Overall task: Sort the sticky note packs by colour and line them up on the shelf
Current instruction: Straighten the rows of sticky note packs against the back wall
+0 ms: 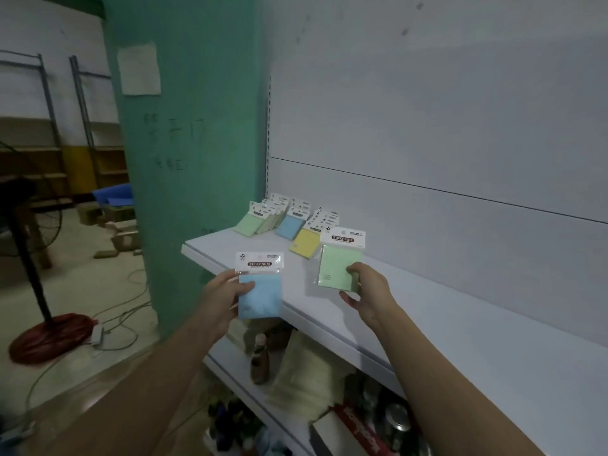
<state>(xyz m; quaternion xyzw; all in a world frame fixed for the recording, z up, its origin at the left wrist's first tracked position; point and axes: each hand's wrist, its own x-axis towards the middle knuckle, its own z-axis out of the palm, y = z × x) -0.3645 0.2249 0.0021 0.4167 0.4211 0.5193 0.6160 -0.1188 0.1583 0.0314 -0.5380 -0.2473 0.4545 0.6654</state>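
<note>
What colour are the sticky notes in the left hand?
Light blue pack, held in the left hand; head view.

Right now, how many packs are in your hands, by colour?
Blue pack: 1, in the left hand
Green pack: 1, in the right hand
Total: 2

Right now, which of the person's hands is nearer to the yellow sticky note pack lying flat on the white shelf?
Right. The right hand, holding a green sticky note pack, sits just in front of the yellow sticky note pack. The left hand, holding a blue pack, is farther off, by the shelf edge.
</note>
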